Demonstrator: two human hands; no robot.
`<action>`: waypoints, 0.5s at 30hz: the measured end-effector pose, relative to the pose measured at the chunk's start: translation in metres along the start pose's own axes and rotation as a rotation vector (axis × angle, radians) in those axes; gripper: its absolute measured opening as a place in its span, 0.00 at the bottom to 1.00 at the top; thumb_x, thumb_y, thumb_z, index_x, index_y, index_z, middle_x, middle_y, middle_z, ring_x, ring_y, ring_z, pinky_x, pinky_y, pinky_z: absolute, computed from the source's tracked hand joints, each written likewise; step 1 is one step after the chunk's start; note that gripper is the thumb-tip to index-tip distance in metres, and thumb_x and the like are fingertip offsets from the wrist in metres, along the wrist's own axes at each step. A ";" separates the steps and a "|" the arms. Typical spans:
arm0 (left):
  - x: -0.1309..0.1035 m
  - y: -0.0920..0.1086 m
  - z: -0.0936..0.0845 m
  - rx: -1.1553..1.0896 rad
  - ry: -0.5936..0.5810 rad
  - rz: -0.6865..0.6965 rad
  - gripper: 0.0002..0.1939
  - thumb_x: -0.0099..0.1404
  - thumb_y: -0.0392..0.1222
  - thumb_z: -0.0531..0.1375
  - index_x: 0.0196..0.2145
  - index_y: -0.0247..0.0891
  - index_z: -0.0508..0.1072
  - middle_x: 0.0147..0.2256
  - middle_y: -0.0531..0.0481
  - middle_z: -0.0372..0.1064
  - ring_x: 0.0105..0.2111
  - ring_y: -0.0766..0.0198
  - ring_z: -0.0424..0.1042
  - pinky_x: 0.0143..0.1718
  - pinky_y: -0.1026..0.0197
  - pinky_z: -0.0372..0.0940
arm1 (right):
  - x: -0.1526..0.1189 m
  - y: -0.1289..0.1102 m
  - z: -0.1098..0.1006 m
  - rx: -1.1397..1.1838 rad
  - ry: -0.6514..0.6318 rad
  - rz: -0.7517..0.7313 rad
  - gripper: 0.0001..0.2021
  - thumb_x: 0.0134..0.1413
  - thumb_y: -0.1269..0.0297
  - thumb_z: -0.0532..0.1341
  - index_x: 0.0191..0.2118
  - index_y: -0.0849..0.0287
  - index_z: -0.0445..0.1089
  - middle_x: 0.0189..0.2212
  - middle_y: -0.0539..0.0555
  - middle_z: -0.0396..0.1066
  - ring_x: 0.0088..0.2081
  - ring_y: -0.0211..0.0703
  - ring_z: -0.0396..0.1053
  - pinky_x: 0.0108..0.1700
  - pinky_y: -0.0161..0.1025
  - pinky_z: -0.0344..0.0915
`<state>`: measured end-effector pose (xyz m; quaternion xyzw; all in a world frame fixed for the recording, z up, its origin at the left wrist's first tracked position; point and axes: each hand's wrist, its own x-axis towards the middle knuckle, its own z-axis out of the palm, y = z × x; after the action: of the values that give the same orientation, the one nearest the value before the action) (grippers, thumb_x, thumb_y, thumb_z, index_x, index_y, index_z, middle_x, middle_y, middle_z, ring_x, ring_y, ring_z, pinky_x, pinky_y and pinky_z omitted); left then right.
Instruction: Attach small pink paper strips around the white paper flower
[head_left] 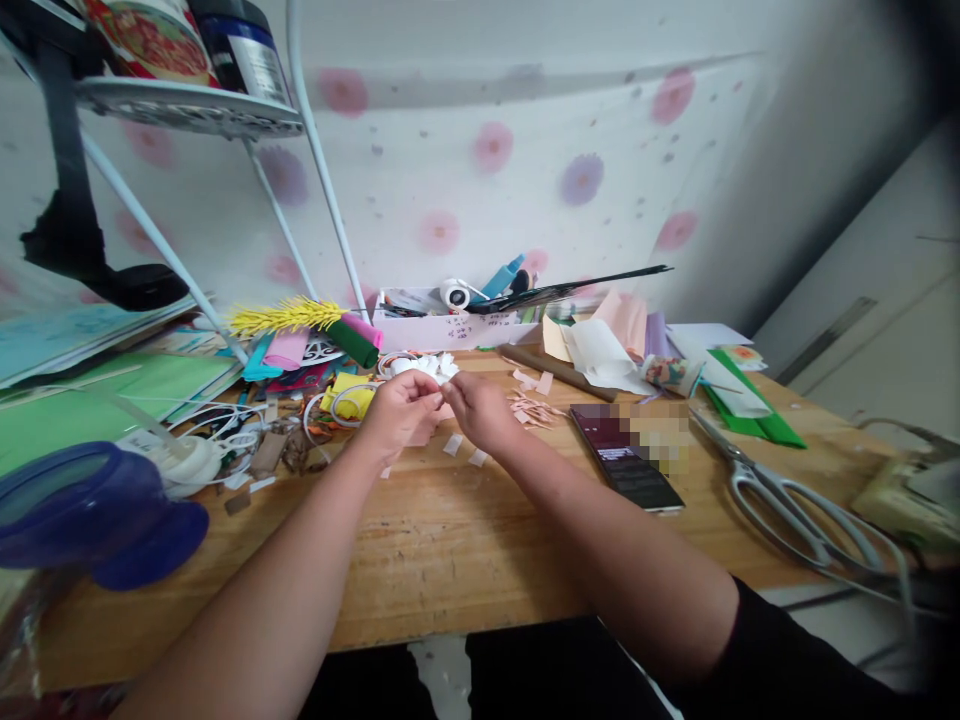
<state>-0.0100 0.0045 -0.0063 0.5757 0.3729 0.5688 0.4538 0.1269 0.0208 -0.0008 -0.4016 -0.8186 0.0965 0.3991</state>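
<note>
Over the middle of the wooden table, my left hand and my right hand meet with their fingertips pinched together. Whatever is between the fingers is too small and hidden to name. Just behind them lies a bunch of white paper-like pieces. Small pale paper pieces are scattered under and beside my hands. To the right of my right hand is a pile of thin pinkish twisted strips.
A phone and large scissors lie at right. Rolled papers and a white box stand at the back. At left are a blue tape dispenser-like object, wires, a yellow fuzzy stem and a shelf rack.
</note>
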 end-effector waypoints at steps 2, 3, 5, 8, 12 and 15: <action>0.000 0.002 0.001 -0.002 -0.002 -0.005 0.05 0.48 0.35 0.60 0.25 0.35 0.65 0.24 0.55 0.64 0.25 0.71 0.63 0.29 0.67 0.58 | 0.001 -0.001 -0.001 -0.046 0.010 0.012 0.14 0.53 0.60 0.47 0.22 0.60 0.60 0.20 0.51 0.60 0.24 0.35 0.55 0.27 0.33 0.48; -0.001 0.002 0.002 0.004 0.002 -0.001 0.05 0.48 0.34 0.60 0.25 0.35 0.65 0.23 0.55 0.64 0.25 0.71 0.63 0.29 0.67 0.58 | 0.001 -0.002 -0.001 -0.057 0.014 0.023 0.14 0.53 0.59 0.47 0.22 0.60 0.60 0.19 0.51 0.60 0.23 0.35 0.55 0.26 0.33 0.47; 0.000 0.003 0.003 0.015 0.014 0.017 0.05 0.47 0.34 0.60 0.24 0.35 0.66 0.23 0.55 0.64 0.25 0.71 0.63 0.29 0.67 0.58 | 0.002 -0.002 0.000 -0.048 0.022 0.060 0.15 0.52 0.59 0.48 0.20 0.60 0.60 0.18 0.50 0.59 0.22 0.35 0.54 0.26 0.33 0.47; -0.001 0.003 0.004 0.038 0.026 0.041 0.05 0.47 0.34 0.60 0.24 0.35 0.66 0.23 0.54 0.64 0.25 0.70 0.64 0.29 0.66 0.58 | 0.003 -0.002 0.004 0.045 0.044 0.163 0.16 0.52 0.57 0.48 0.18 0.60 0.59 0.16 0.49 0.58 0.21 0.34 0.54 0.25 0.33 0.47; -0.001 0.003 0.005 0.076 0.020 0.056 0.04 0.48 0.34 0.59 0.25 0.35 0.66 0.23 0.54 0.64 0.26 0.70 0.65 0.29 0.66 0.59 | 0.003 0.002 0.009 0.286 0.023 0.307 0.19 0.51 0.52 0.47 0.18 0.60 0.59 0.14 0.48 0.57 0.19 0.33 0.55 0.23 0.32 0.48; -0.001 0.001 0.004 0.039 0.020 0.017 0.04 0.48 0.35 0.59 0.25 0.35 0.66 0.24 0.54 0.65 0.26 0.70 0.65 0.29 0.66 0.59 | 0.002 0.005 0.010 0.441 -0.011 0.315 0.20 0.50 0.50 0.47 0.19 0.61 0.59 0.15 0.47 0.57 0.19 0.32 0.55 0.23 0.31 0.51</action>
<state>-0.0067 0.0026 -0.0052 0.5820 0.3834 0.5709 0.4339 0.1218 0.0274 -0.0082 -0.4266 -0.7075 0.3357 0.4525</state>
